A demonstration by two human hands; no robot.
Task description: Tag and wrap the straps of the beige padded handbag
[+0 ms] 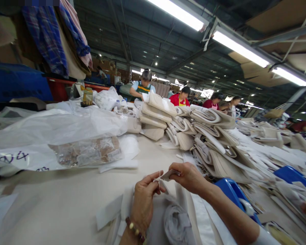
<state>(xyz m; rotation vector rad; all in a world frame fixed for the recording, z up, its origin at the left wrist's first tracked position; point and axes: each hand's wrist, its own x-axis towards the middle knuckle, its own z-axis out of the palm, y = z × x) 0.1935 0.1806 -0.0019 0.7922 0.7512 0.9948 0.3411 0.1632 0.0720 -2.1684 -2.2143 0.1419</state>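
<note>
Low in the middle of the head view, my left hand [145, 195] wears a beaded bracelet and pinches a thin white string [159, 176]. Facing it, my right hand [188, 175] has its thumb and fingers closed on a small flat beige piece [166, 175], its tip close to the string. Whether the string passes through the piece is too small to tell. Below both hands lies an open beige bag [190, 207], partly hidden by my hands, with a white rolled wrapping [177, 223] in it. White strips [109, 211] lie left of my left wrist.
Folded beige bags [155, 117] are piled ahead, with more stacked at right [216, 146]. A clear plastic bag of packed parts [86, 151] lies on the table [66, 190] at left. Blue bins [234, 194] stand by my right forearm. Several co-workers sit beyond.
</note>
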